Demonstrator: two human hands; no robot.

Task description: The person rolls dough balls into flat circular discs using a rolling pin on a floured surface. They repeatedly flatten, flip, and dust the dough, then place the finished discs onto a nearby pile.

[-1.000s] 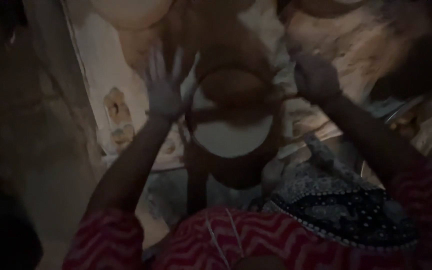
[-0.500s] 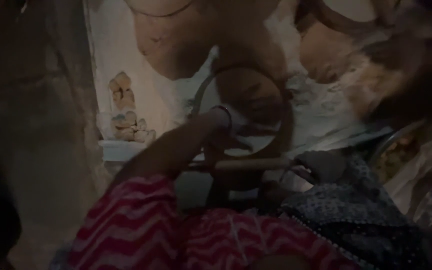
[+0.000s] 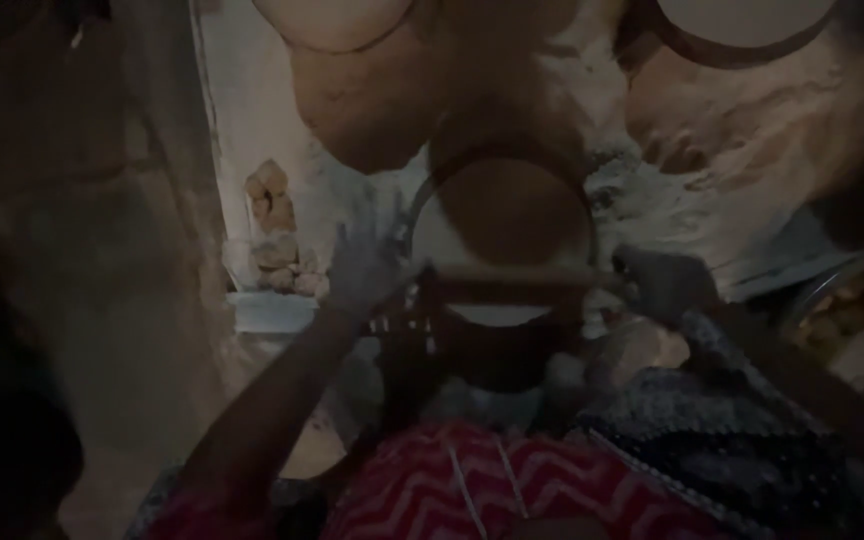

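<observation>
Nearest you, below your hands, your red zigzag-patterned lap (image 3: 452, 485) fills the bottom of the view, with a dark patterned cloth (image 3: 712, 450) off toward your right arm. Your hands are well apart, one at each end of the rolling pin (image 3: 507, 283) that lies crosswise between them. Your left hand (image 3: 367, 265) is flat with the fingers spread, resting at the pin's left end; your right hand (image 3: 657, 283) sits at the right end, too dim to tell whether its fingers curl round the pin or lie flat. Under the pin is the round of dough (image 3: 502, 235) on a round board (image 3: 427, 200) — the dough shows both beyond the pin and just on your side of it. Outward from your left hand a small pile of pale lumps (image 3: 274, 235) rests on a light ledge (image 3: 272, 312). Beyond your hands — at the far edge — are two more flat rounds, one (image 3: 332, 20) past the left hand and one (image 3: 742, 22) past the right.
</observation>
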